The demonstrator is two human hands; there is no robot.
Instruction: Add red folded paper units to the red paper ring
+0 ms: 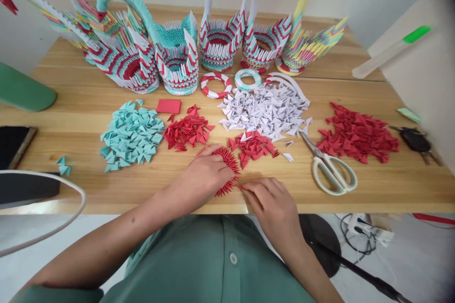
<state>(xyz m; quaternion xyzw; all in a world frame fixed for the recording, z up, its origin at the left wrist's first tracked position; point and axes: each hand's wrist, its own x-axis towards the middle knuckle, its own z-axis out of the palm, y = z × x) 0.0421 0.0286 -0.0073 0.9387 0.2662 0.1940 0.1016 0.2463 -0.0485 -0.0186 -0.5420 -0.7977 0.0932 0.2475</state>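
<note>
A round, spiky disc of folded red paper pieces lies near the table's front edge. My left hand is closed over its left part, fingers curled on it, and hides much of the disc. Just to the right, my right hand pinches a small red folded paper triangle at the disc's lower right rim. Whether that triangle touches the disc I cannot tell. Small heaps of red paper triangles lie just behind both hands.
Turquoise triangles, white triangles and more red triangles form piles. Scissors lie to the right. Behind stand several paper swans and two paper rings. A phone and cable are at left.
</note>
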